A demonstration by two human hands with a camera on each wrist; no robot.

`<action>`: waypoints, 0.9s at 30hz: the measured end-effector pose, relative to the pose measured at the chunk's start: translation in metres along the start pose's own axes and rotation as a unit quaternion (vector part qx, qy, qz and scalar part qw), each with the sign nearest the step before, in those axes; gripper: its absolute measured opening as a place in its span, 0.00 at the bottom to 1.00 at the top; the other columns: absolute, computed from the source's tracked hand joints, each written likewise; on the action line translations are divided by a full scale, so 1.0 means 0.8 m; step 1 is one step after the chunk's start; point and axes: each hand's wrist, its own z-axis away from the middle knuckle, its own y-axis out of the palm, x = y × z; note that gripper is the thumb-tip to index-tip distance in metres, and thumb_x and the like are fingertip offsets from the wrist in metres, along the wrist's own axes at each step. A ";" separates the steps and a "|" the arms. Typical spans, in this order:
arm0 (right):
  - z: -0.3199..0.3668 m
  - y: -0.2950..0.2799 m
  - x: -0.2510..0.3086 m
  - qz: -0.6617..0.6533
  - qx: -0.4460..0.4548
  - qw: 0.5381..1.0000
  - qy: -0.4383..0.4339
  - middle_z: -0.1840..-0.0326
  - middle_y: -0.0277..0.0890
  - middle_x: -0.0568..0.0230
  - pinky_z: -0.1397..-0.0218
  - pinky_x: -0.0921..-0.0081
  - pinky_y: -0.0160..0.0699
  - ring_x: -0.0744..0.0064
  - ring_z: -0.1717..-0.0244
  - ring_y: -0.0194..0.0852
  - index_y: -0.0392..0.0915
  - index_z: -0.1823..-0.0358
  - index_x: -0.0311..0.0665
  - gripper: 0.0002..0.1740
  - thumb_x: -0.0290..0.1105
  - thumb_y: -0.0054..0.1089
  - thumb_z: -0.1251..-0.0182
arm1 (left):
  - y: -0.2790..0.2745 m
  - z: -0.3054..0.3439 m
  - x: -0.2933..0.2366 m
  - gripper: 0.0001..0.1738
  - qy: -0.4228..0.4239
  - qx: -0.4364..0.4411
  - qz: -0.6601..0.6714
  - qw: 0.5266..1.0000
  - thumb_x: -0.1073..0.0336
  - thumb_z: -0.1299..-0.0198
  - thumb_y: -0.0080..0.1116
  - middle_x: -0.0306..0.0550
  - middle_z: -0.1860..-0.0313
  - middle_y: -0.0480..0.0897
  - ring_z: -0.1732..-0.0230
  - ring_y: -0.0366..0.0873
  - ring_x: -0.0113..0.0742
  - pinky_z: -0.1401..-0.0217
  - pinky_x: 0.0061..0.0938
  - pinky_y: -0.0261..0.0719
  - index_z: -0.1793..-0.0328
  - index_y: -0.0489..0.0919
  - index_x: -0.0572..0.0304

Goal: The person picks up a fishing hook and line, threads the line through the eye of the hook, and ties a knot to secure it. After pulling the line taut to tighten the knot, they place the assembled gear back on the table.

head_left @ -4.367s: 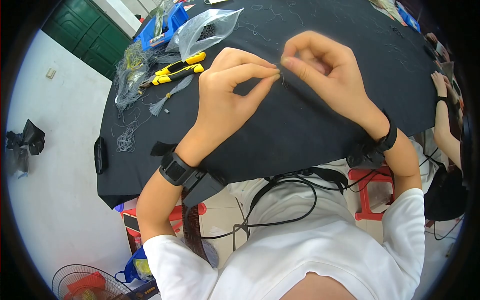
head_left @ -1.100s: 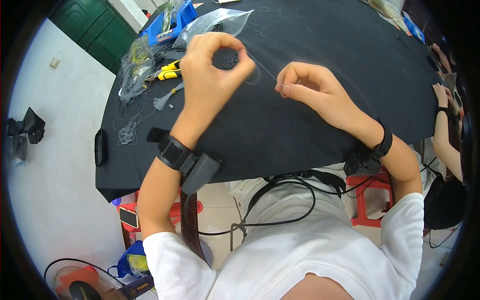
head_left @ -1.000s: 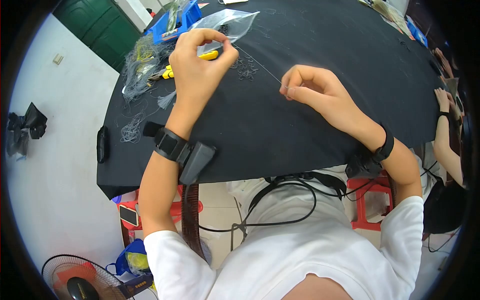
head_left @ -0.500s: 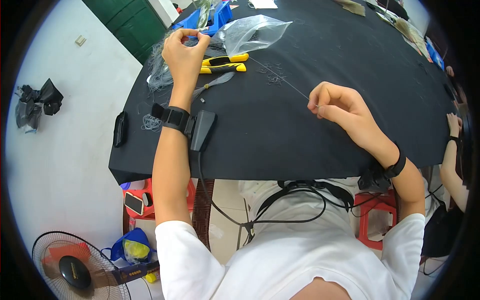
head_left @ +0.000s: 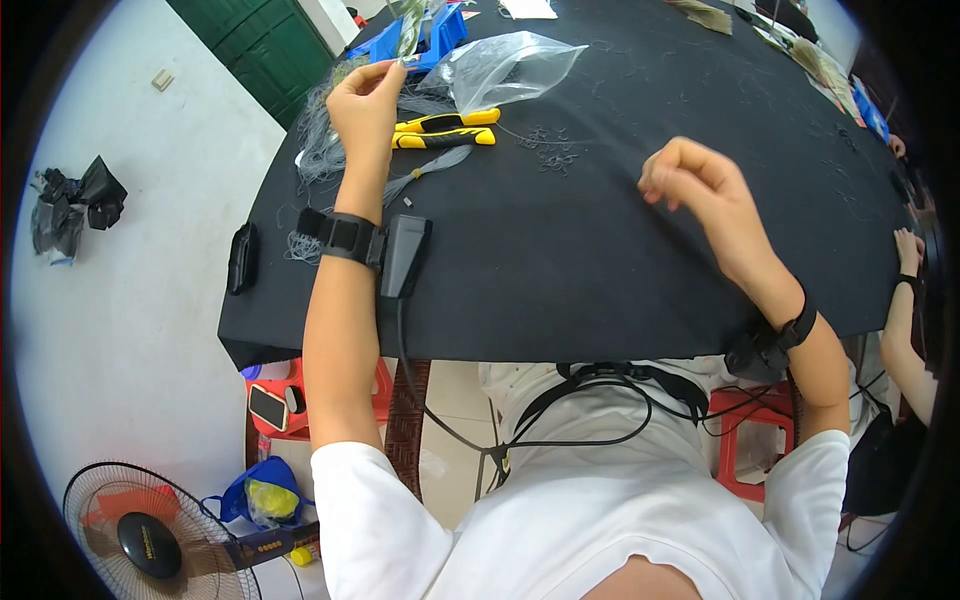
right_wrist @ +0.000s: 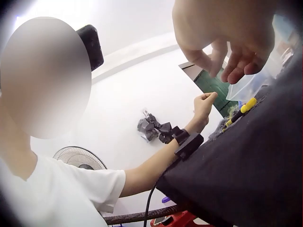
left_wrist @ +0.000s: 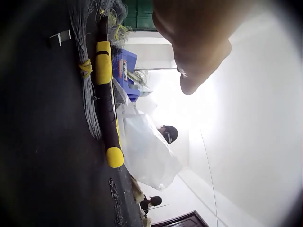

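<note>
Thread (left_wrist: 207, 165), one strand, pinched by left hand (head_left: 365, 100), beside one pliers (head_left: 445, 130).

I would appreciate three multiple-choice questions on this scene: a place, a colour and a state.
1. Where do the pliers lie?
A. On the floor
B. On the black table, beside the plastic bag
C. Under the table

2. What colour is the bin beyond the bag?
A. Red
B. White
C. Blue

3. How is the right hand?
A. Flat on the table
B. Loosely curled, holding nothing
C. Gripping the pliers

Answers:
1. B: the head view shows them on the cloth by the bag.
2. C: its walls are blue.
3. B: the right wrist view shows bare, slack fingers.
</note>
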 end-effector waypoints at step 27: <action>-0.001 -0.002 0.003 -0.282 0.138 0.938 0.148 0.70 0.74 0.62 0.70 0.83 0.70 0.77 0.71 0.73 0.70 0.59 0.36 0.08 0.30 0.50 0.38 | 0.077 0.137 -0.112 0.09 0.252 0.338 -0.015 0.907 0.76 0.50 0.64 0.36 0.64 0.83 0.63 0.76 0.25 0.63 0.19 0.67 0.61 0.83 0.59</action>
